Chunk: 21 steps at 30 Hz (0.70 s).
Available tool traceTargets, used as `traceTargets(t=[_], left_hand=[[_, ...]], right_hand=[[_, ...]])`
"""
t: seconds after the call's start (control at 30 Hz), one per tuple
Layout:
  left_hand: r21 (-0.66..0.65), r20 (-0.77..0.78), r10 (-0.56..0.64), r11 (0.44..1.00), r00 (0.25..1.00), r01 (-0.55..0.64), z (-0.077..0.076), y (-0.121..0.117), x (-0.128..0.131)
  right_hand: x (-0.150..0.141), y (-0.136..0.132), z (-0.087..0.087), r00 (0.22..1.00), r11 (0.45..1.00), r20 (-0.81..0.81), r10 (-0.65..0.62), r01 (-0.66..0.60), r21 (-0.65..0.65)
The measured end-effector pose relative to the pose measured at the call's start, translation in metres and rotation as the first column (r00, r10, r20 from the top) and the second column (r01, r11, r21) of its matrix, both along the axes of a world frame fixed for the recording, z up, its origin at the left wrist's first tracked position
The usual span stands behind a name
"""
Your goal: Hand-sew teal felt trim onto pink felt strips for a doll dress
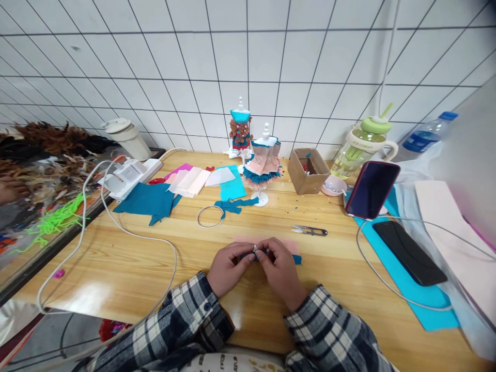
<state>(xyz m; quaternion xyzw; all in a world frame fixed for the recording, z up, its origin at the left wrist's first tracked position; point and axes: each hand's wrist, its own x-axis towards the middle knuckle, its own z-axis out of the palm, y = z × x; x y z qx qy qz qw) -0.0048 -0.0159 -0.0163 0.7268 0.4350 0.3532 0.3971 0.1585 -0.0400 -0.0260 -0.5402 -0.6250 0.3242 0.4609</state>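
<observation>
Teal fabric strip [297, 259] lies at near centre on the tabletop [124, 279], beside pink fabric [289, 246]. Left hand [228, 264] and right hand [279, 266] apparently grip it between fingertips; exact pinch point hidden. Current step: probably edge working. Next move presumably calls for even finger pressure. Snips [308, 230] lie beyond, right.

Hands [279, 268] together on pink and blue fabric [297, 259]
</observation>
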Motion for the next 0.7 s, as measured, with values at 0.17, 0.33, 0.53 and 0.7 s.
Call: traceTargets(t=[0.17, 0.33, 0.53, 0.7], left_hand=[[0.016, -0.022, 0.055, 0.998, 0.998, -0.054, -0.0026, 0.0013, -0.0011], [0.012, -0.005, 0.151, 0.989, 0.989, -0.151, -0.0026, 0.0019, -0.0013], [-0.040, 0.021, 0.140, 0.990, 0.990, -0.139, -0.0003, 0.0034, -0.0019], [-0.113, 0.063, 0.082, 0.991, 0.995, -0.075, -0.0004, 0.0035, 0.0000]], right_hand=[[-0.0011, -0.0006, 0.0025, 0.998, 0.999, -0.059, 0.032, -0.032, 0.008], [0.0002, -0.0015, 0.0043, 0.995, 0.995, -0.037, 0.093, -0.091, 0.046], [0.0026, -0.0028, 0.0030, 0.992, 0.987, 0.067, 0.107, -0.114, 0.117], [0.0014, -0.0054, 0.0040, 0.974, 0.981, 0.225, 0.019, -0.061, 0.182]])
